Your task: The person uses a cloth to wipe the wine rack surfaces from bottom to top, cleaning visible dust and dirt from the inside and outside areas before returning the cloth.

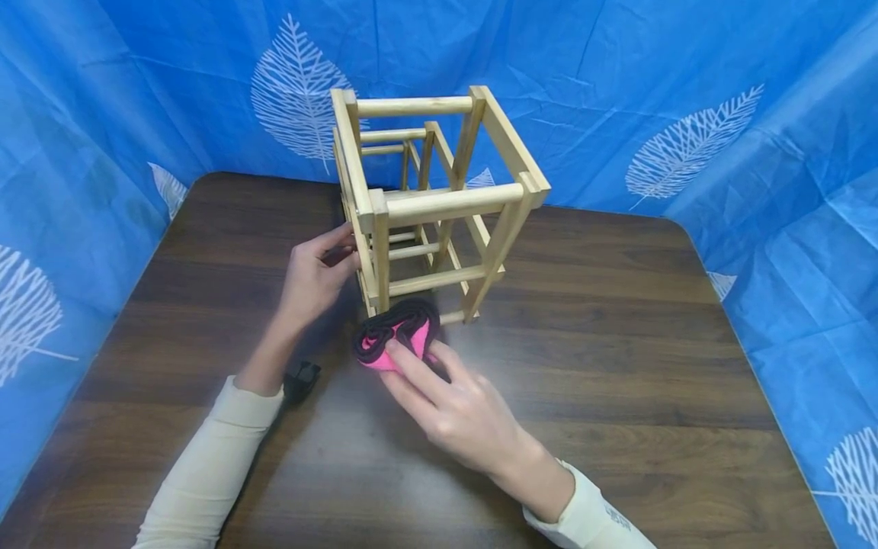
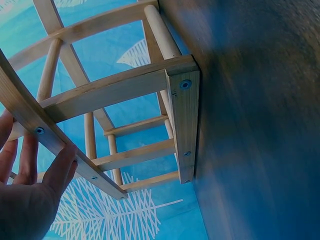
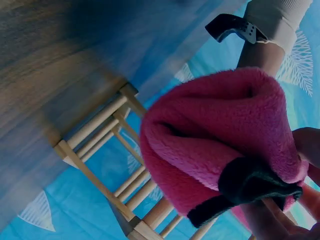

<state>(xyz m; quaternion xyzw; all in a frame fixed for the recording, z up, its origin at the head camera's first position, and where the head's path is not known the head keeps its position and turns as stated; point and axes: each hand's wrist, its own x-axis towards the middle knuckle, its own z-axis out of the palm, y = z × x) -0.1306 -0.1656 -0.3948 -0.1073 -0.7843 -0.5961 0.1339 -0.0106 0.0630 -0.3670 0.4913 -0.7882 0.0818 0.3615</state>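
Note:
A pale wooden rack (image 1: 453, 202) of slats and round rods stands on the table in the head view. My left hand (image 1: 312, 278) grips a slat on its left side, and the left wrist view shows the fingers (image 2: 60, 167) and thumb about that slat, close to a screw head. In my right hand (image 1: 466, 419) is a bunched pink cloth (image 3: 200, 130) with a black edging, fuzzy on its surface. Fingers and thumb pinch its gathered end, and it overlaps the rack's near left corner in the head view.
The dark wood-grain table (image 1: 617, 366) reaches out on both sides of the rack. Behind and beside it hangs a blue curtain (image 1: 549, 46) with white leaf prints. A black strap (image 1: 302, 377) shows at the left wrist.

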